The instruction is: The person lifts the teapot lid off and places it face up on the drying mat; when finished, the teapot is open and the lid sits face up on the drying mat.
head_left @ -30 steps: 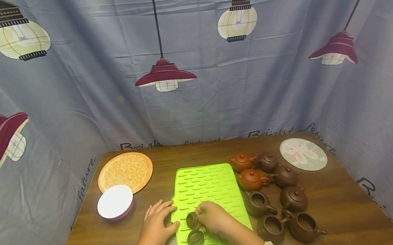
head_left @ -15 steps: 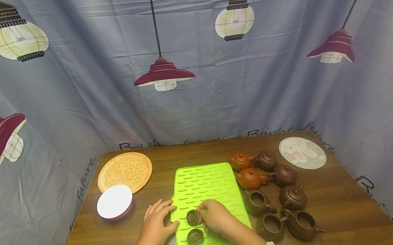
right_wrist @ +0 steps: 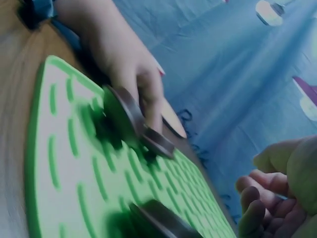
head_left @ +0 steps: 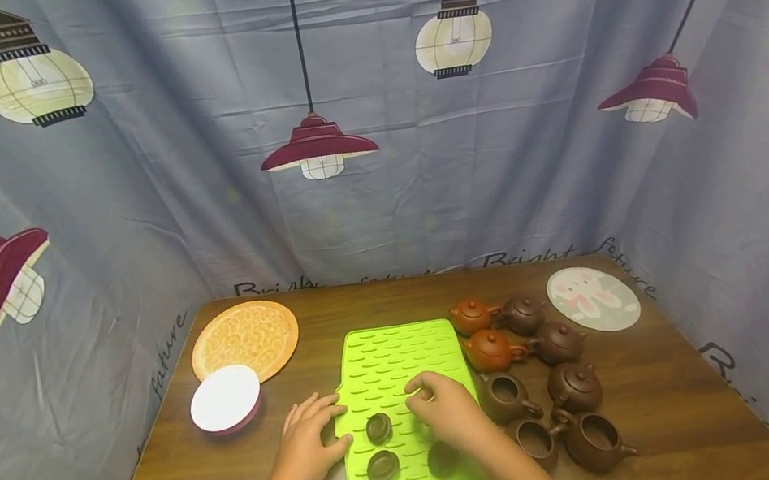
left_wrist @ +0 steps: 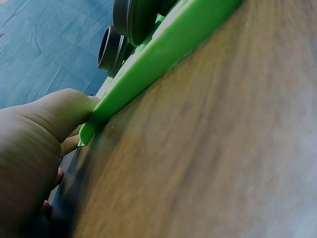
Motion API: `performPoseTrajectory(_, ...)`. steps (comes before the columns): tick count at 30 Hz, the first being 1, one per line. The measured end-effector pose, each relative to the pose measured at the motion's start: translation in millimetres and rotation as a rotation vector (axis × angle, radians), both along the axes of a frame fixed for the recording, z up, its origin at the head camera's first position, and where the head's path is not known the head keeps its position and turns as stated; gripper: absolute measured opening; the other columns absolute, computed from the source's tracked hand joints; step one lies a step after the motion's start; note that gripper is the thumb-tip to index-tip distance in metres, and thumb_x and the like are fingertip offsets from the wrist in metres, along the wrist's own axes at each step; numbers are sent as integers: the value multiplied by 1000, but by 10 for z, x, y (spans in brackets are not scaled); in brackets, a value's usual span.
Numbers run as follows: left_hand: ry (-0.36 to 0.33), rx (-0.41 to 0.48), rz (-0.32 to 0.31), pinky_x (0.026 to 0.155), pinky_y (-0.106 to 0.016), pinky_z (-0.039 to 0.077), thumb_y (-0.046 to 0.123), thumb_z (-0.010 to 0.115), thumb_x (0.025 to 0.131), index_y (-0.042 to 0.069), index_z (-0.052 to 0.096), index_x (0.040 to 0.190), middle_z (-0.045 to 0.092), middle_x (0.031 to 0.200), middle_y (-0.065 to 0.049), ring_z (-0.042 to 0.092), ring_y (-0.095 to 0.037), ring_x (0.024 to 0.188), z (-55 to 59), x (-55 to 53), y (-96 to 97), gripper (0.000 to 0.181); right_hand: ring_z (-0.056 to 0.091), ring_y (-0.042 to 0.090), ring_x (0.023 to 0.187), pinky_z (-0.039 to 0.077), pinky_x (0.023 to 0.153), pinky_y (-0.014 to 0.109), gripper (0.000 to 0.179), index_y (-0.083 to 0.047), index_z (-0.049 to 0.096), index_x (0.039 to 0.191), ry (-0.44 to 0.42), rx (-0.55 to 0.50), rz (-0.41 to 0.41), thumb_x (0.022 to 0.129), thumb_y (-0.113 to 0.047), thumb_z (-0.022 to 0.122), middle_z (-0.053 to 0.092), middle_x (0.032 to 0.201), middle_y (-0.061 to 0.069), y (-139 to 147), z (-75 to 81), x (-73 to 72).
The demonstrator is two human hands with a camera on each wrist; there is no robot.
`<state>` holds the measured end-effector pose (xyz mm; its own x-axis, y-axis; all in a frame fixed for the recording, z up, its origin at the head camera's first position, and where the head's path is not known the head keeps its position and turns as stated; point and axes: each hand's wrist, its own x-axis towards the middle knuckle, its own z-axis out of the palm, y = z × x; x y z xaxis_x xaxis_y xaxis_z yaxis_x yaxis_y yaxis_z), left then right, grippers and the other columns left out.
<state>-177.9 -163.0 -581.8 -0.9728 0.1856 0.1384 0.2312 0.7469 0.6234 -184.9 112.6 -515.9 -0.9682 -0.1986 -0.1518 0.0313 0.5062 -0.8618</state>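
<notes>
Three small dark-brown teapot lids lie on the green ridged mat [head_left: 409, 359]: an upper one [head_left: 379, 428], one below it [head_left: 383, 466] and a third [head_left: 443, 458] partly covered by the right forearm. My left hand [head_left: 310, 443] rests at the mat's left edge with fingers spread; in the left wrist view its thumb [left_wrist: 69, 109] touches the mat's rim. Over the mat, to the right of the upper lid, my right hand [head_left: 449, 411] hovers with loosely curled fingers. The right wrist view shows nothing between those fingers [right_wrist: 277, 181], apart from the lids.
Right of the mat stand several teapots: orange ones [head_left: 493, 350], brown lidded ones [head_left: 575, 388] and brown lidless ones [head_left: 596, 442]. A white bowl [head_left: 226, 399] overlaps an orange round placemat [head_left: 244, 333] at left. A pale rabbit placemat [head_left: 594, 298] lies back right. Curtains [head_left: 410, 212] enclose the table.
My right hand has let go of the upper lid and moved right, away from it. The third lid has come into view below the right forearm. My left hand has stayed put.
</notes>
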Motion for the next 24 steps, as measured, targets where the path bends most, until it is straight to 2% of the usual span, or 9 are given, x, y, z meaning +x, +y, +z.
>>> performPoseTrajectory(6, -3, 8, -1, 128, -66, 14, 31, 86, 86, 19, 71, 129, 59, 151, 2, 39, -35, 153, 11, 10, 3, 47, 59, 18, 77, 51, 56, 29, 25, -12, 69, 122, 98, 11, -138, 101, -27, 68, 69, 105, 2, 338, 88, 26)
performPoseTrajectory(10, -7, 5, -5, 128, -66, 13, 32, 86, 87, 19, 71, 130, 59, 152, 2, 38, -35, 153, 13, 4, 8, 47, 56, 18, 76, 49, 57, 28, 22, -15, 69, 121, 106, 6, -243, 101, -24, 70, 69, 103, 2, 585, 162, 68)
performPoseTrajectory(16, 56, 5, -14, 125, -69, 17, 30, 87, 85, 18, 72, 127, 61, 149, -1, 42, -38, 150, -5, 6, -7, 47, 55, 18, 76, 50, 58, 26, 25, -14, 67, 124, 106, 3, -348, 101, -24, 70, 67, 105, 6, 1004, 236, 122)
performPoseTrajectory(19, 74, 7, -11, 124, -71, 18, 29, 88, 83, 17, 73, 126, 62, 148, -2, 43, -40, 148, -12, 11, -22, 47, 54, 17, 74, 49, 57, 26, 28, -13, 66, 126, 127, 42, -381, 102, -25, 69, 64, 103, 6, 1197, 235, 133)
performPoseTrajectory(24, 21, 6, -16, 127, -68, 15, 31, 86, 86, 18, 72, 129, 59, 151, 0, 39, -37, 152, -19, 6, -11, 47, 56, 17, 78, 49, 58, 25, 32, -9, 64, 130, 188, 192, -446, 103, -25, 67, 66, 103, 7, 1500, 219, 166)
